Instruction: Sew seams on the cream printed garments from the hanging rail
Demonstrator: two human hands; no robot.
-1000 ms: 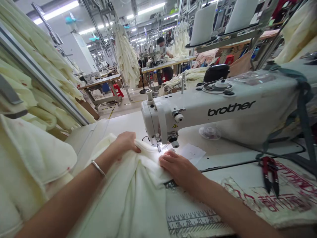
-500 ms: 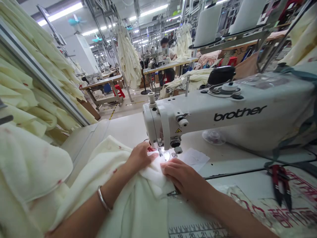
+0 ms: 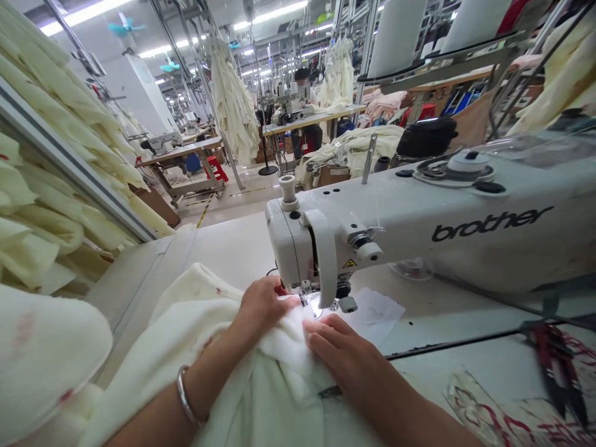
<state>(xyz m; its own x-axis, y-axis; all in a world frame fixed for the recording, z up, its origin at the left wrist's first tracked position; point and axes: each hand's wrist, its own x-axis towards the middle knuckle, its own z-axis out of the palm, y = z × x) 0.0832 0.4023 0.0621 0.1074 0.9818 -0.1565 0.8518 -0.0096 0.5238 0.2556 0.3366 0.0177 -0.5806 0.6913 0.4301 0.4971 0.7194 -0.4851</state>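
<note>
A cream fleece fabric (image 3: 218, 347) lies bunched on the sewing table, its edge under the needle of a white Brother sewing machine (image 3: 419, 230). My left hand (image 3: 263, 304), with a silver bracelet on the wrist, grips a fold of the fabric just left of the presser foot (image 3: 310, 302). My right hand (image 3: 339, 354) rests fingers-down on the fabric right in front of the needle, pressing it flat.
A white paper piece (image 3: 377, 310) lies behind the needle on the table (image 3: 233, 242). Red-handled snips (image 3: 554, 360) sit at right on printed cloth. Stacks of cream fabric fill a rack (image 3: 56, 161) at left. Another person sits at a distant machine.
My left hand moved right along the fabric up to the presser foot. The view drew closer to the machine head. My right hand stayed in front of the needle.
</note>
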